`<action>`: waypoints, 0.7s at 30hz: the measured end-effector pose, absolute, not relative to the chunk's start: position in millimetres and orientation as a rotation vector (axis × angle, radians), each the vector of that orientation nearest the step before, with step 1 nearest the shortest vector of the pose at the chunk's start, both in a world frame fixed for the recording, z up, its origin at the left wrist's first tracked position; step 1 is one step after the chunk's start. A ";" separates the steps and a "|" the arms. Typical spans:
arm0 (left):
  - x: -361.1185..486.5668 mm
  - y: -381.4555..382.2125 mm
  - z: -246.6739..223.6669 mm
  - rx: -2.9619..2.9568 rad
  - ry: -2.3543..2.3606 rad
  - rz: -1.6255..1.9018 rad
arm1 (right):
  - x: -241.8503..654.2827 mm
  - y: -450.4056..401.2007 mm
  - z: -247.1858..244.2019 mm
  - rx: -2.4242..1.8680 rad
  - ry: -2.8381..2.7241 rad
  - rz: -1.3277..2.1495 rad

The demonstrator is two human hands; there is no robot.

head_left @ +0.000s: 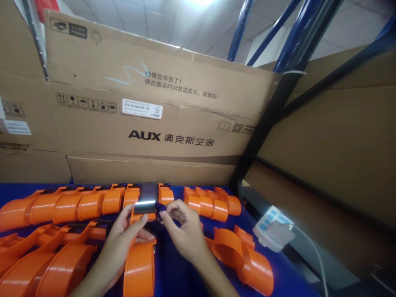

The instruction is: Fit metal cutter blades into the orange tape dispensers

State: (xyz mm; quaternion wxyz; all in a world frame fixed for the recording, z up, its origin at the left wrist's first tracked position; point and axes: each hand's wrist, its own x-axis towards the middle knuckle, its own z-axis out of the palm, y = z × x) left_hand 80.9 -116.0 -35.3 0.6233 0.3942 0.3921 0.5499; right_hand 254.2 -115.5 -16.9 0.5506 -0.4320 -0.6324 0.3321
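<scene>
My left hand (123, 235) is wrapped round an orange tape dispenser (139, 270), its thumb near the black plate (144, 208) at the upper end. A bright, toothed-looking strip runs along that plate's top edge. Pinched between thumb and fingertips of my right hand (182, 227) is a small dark blue part (161, 209), just right of the plate. Whether this part touches the dispenser I cannot tell. The dispenser's middle is partly hidden behind my left fingers.
Several orange dispensers (66, 206) stand in a row at the back of the blue table (173, 276). More lie at front left (62, 264) and right (256, 268). A white power strip (274, 229) with a cable sits at right. Cardboard (154, 165) walls the back, beside a dark rack post (262, 123).
</scene>
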 end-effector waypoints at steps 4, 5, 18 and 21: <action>81.8 -116.6 -36.7 0.926 0.907 1.283 | 252.0 -115.4 -19.8 -1.006 -1.593 0.589; 82.1 -116.5 -36.8 0.928 0.907 1.283 | 251.3 -115.4 -20.1 -1.004 -1.634 0.525; 79.6 -115.9 -36.9 1.055 0.944 1.276 | 258.2 -111.4 -23.4 -0.944 -1.919 0.301; 80.1 -114.7 -38.1 1.040 0.932 1.278 | 260.5 -110.3 -22.9 -0.909 -2.008 0.246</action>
